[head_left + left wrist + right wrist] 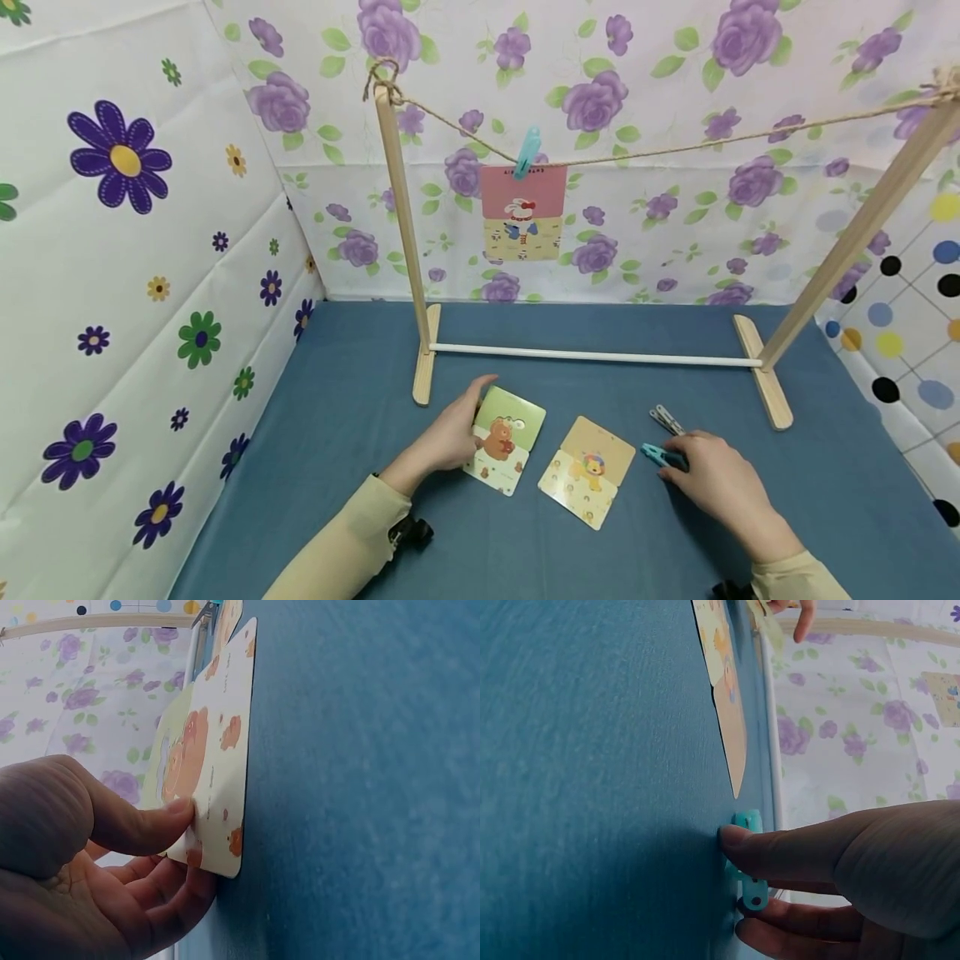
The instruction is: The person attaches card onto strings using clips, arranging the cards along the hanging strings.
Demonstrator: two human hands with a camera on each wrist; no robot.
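Note:
My left hand (452, 429) pinches the left edge of a green and cream card (510, 429) with a brown bear on it. In the left wrist view, the thumb lies on the printed face of the bear card (214, 765) and the fingers go behind it. My right hand (716, 483) has thumb and fingers around a teal clothespin (748, 819), low at the blue cloth. A grey clothespin (666, 418) lies just beyond the right fingers. Between the hands, an orange and cream card (588, 471) with a lion lies flat.
Behind the hands stands a wooden frame with a left post (402, 217), a right post (862, 233) and a white bottom rod (592, 356). A twine line (675, 148) sags between the posts. A blue clothespin (528, 152) holds a pink rabbit card (522, 217) on it.

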